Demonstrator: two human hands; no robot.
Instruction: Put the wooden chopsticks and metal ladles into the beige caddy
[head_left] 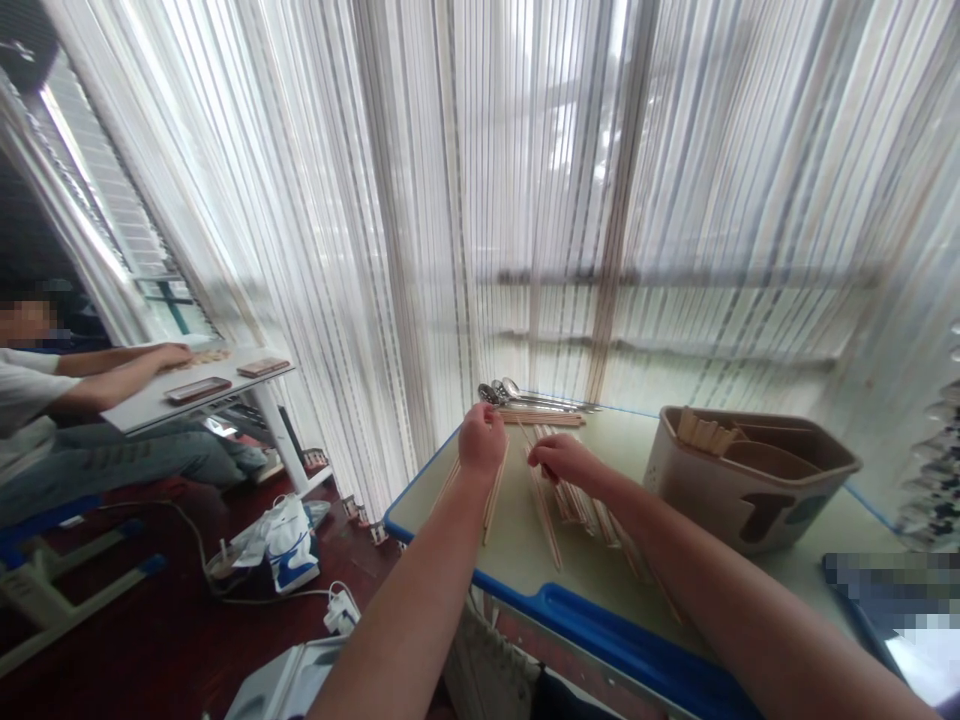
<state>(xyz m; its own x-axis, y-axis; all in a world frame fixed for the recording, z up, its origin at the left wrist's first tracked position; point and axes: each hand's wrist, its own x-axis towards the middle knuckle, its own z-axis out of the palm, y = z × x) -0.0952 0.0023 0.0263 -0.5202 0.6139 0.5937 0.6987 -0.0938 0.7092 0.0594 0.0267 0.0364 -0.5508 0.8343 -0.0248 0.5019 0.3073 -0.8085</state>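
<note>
My left hand is curled closed over a few wooden chopsticks lying on the pale table with a blue rim. My right hand is closed in a pinch on the top of a bunch of chopsticks that fan out toward me. Beyond the hands lie several metal spoons and another small pile of chopsticks. A beige plastic holder with wooden pieces inside stands to the right of my right hand.
Striped sheer curtains hang right behind the table. At the left another person sits at a white desk with phones on it. Cables, a power strip and a plastic bag lie on the dark red floor.
</note>
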